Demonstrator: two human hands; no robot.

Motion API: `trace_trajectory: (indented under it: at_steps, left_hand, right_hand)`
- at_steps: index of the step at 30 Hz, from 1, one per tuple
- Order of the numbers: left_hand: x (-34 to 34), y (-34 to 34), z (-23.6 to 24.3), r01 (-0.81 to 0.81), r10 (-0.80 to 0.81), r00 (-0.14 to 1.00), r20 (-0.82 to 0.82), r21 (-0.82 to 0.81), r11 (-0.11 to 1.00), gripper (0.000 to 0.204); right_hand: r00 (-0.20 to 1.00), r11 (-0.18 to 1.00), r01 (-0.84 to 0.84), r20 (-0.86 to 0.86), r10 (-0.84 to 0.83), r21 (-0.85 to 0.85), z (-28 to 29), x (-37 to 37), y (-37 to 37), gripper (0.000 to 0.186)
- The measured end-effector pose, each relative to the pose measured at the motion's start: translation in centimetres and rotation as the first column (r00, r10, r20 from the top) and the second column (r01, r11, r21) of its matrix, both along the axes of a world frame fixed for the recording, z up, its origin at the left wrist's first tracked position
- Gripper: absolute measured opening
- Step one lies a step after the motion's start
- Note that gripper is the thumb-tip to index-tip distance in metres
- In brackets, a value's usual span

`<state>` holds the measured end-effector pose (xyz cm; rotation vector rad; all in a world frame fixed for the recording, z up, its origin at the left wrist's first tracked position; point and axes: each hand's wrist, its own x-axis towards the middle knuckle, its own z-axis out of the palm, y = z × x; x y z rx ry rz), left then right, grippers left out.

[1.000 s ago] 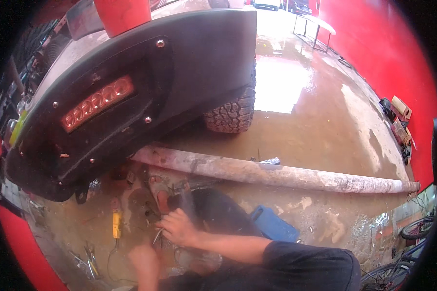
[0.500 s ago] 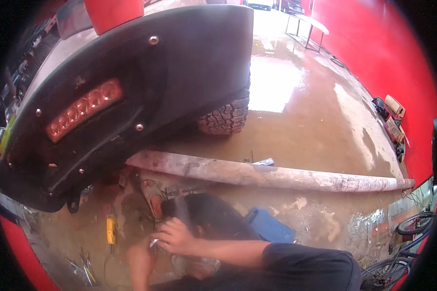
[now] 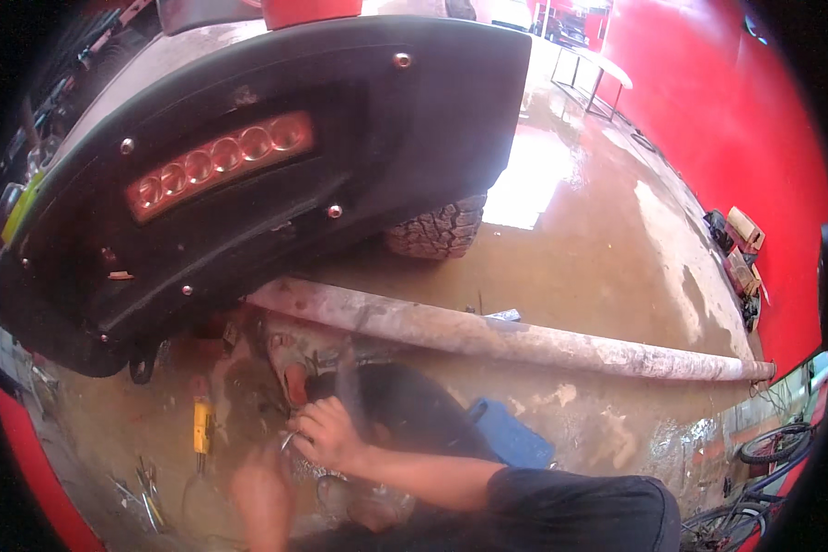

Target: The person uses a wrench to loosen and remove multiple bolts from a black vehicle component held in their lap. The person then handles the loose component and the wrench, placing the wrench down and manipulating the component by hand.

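Note:
My right hand (image 3: 327, 432) is closed on a slim silvery metal piece (image 3: 288, 442) in front of my dark trousered knee (image 3: 405, 400). My left hand (image 3: 262, 483) is just below and left of it, smeared, its fingers unclear. A yellow tool (image 3: 201, 426) with a cable lies on the wet floor to the left, near several slim hand tools (image 3: 143, 501). Above my hands is a vehicle's black bumper (image 3: 368, 138) with bolts and a recessed red-tinted light bar (image 3: 221, 161).
A long pale pipe (image 3: 543, 350) lies across the floor below the tyre (image 3: 432, 230). A blue plastic container (image 3: 515, 432) sits right of my leg. Bicycles (image 3: 773, 446), boxes (image 3: 743, 230) and a red wall (image 3: 699, 110) are at the right; a table (image 3: 598, 64) stands behind.
The view has shifted slightly, with the bumper appearing further right than half a second ago. My right hand stays on the metal piece, its angle slightly changed; my left hand remains blurred low beside it.

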<state>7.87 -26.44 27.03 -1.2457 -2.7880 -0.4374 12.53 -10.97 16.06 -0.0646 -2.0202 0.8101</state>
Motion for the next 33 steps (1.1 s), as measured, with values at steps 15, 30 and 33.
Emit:
trace_trajectory:
  at_steps: [15, 30, 33]
  left_hand:
    - [1.0, -0.2, -0.2, 0.023, -0.033, 0.990, -0.141, -0.075, 0.997, 0.030]
    - [-0.5, -0.1, -0.9, 0.070, -0.070, 0.997, -0.015, 0.028, 0.997, 0.026]
    - [-1.1, -0.2, -1.9, 0.056, -0.056, 0.998, 0.003, -0.028, 0.998, 0.030]
  right_hand:
    - [1.000, 1.000, 0.017, -0.008, -0.016, 0.014, 0.1, -0.2, 0.0, 0.025]
    - [0.999, 1.000, 0.001, -0.034, -0.002, -0.006, 0.2, 0.3, 0.3, 0.022]
    - [1.000, 1.000, -0.003, -0.001, 0.003, -0.021, 0.3, 0.5, 0.4, 0.022]
